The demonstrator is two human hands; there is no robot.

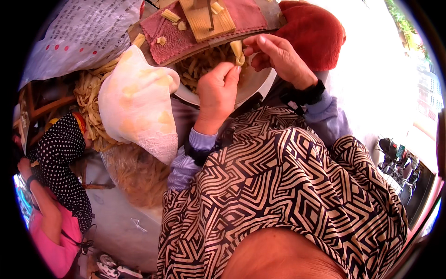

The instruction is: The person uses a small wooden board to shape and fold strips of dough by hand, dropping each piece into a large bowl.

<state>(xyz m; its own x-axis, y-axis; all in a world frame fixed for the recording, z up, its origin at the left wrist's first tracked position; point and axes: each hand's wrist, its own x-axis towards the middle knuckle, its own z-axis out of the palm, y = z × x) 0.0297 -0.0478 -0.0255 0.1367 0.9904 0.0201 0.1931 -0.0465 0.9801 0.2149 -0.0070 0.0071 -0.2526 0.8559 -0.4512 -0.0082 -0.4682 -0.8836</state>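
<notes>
My left hand [216, 90] is closed in a pinch on the lower end of a pale yellow, folded vegetable strip [237, 48], which stands up above the thumb. Just to its right is my right hand [278, 58], holding nothing that I can see. Its thumb and fingers are loosely bent and apart, with the fingertips close beside the strip; whether they touch it is unclear. Below both hands sits a white basin [266, 88] holding many similar yellowish strips [200, 67]. My left hand and forearm hide part of it.
Beyond the basin, a wooden block [218, 30] with an upright metal piece stands on a pink cloth [160, 46] with scraps. At left are a stained white cloth [137, 100], a strip pile [90, 97] and a printed sack [90, 35]. A red cloth-covered shape [316, 35] is at right; another person [62, 181] sits left.
</notes>
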